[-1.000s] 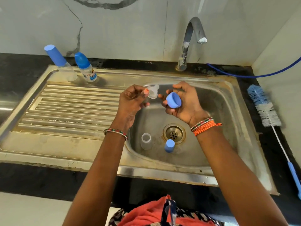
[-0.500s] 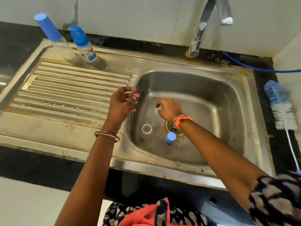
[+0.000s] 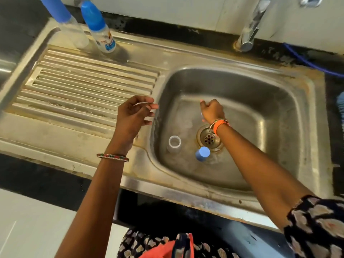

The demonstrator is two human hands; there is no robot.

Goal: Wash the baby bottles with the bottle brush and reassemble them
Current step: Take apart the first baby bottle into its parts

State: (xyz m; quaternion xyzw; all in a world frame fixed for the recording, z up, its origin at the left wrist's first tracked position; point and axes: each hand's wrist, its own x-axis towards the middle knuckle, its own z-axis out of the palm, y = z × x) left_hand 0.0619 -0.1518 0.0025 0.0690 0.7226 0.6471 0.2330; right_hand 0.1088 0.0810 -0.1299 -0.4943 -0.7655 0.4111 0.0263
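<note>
Our left hand (image 3: 133, 116) hovered over the steel sink's rim (image 3: 149, 161), fingers loosely spread and holding nothing. Our right hand (image 3: 212, 109) reached into the basin, fingers curled — on what, we could not tell. A clear open bottle (image 3: 174, 144) and blue cap (image 3: 202, 153) stood beside the drain (image 3: 209, 139) — two capped bottles (image 3: 98, 28) stood on the drainboard.

Two clear bottles (image 3: 101, 37) wear blue caps (image 3: 92, 14); a blue cap (image 3: 202, 153) lies in the steel-grey sink (image 3: 242, 75). The worktop (image 3: 37, 175) is black, and one wrist carries an orange band (image 3: 216, 125).
</note>
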